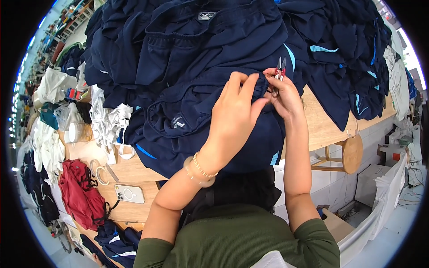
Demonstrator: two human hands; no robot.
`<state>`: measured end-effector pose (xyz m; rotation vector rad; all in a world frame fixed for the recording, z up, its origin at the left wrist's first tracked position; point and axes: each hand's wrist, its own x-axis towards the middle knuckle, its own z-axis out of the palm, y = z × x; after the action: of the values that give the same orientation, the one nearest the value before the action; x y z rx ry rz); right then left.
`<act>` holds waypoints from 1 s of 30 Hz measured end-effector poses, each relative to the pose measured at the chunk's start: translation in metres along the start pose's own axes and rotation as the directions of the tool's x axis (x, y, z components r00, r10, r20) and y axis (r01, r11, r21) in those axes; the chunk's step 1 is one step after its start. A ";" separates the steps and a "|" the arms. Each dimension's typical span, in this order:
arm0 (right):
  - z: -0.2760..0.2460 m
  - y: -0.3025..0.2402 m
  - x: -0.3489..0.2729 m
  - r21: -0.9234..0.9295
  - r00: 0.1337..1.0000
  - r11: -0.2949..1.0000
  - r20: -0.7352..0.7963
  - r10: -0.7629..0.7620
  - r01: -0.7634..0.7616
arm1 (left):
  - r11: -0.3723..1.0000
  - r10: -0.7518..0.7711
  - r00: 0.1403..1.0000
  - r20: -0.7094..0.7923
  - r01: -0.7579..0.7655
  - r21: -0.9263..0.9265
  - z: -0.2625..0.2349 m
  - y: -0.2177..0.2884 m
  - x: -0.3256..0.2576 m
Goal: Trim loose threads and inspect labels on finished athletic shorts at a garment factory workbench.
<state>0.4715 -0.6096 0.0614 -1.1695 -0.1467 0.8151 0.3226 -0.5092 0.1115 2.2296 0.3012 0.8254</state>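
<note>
Navy trousers (196, 100) with an elastic waistband lie bunched in front of me, a pale label showing inside the opening. My left hand (232, 111) pinches the gathered edge of this garment between thumb and fingers. Close beside it, my right hand (288, 99) holds a pair of thread snips (279, 73) with red on the sides, the blades pointing away from me. The right thumb and fingertips also meet near the same edge; whether they grip cloth or a thread is too small to tell.
A large pile of navy garments (241, 40) with light blue trim covers the wooden table (319, 134). At left are a phone (129, 194), a tape roll (102, 175), a dark red garment (80, 194) and white cloth strips (105, 120). A wooden stool (352, 154) stands below the right edge.
</note>
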 end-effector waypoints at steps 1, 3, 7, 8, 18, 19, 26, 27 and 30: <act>-0.003 0.002 0.002 -0.003 1.000 1.000 0.015 0.004 -0.004 | 1.000 -0.015 1.000 -0.025 0.015 -0.002 0.007 -0.001 0.007; 0.002 0.003 0.000 0.016 1.000 1.000 0.003 0.014 -0.014 | 1.000 0.004 1.000 -0.020 -0.004 -0.016 0.018 -0.014 0.016; 0.008 -0.002 -0.003 -0.009 0.999 1.000 -0.036 0.004 -0.004 | 0.991 0.070 0.992 -0.103 -0.082 -0.110 0.024 -0.030 0.023; 0.007 -0.003 -0.004 -0.008 0.999 1.000 -0.037 0.006 -0.006 | 0.986 0.056 0.992 -0.113 -0.072 -0.149 0.022 -0.032 0.023; -0.007 -0.049 -0.020 -0.666 0.808 0.495 0.299 -0.509 0.558 | 0.937 -0.121 0.989 -0.078 0.088 -0.339 0.013 -0.032 0.027; 0.002 -0.061 -0.028 -0.690 0.808 0.456 0.338 -0.483 0.561 | 0.942 -0.124 0.990 -0.068 0.096 -0.322 0.011 -0.032 0.027; 0.034 -0.103 -0.026 -0.744 0.657 -0.233 0.664 -0.357 0.626 | 0.942 -0.153 0.988 -0.030 0.136 -0.308 0.011 -0.028 0.027; 0.038 -0.105 -0.025 -0.742 0.656 -0.234 0.666 -0.355 0.628 | 0.942 -0.155 0.988 -0.027 0.140 -0.306 0.011 -0.028 0.027; 0.047 -0.107 -0.024 -0.692 0.635 -0.330 0.721 -0.276 0.642 | 0.945 -0.158 0.987 -0.028 0.143 -0.294 0.012 -0.029 0.027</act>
<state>0.4836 -0.6044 0.1802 -2.1350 -1.7357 -0.2085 0.3517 -0.4834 0.0975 1.8886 0.3455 0.7899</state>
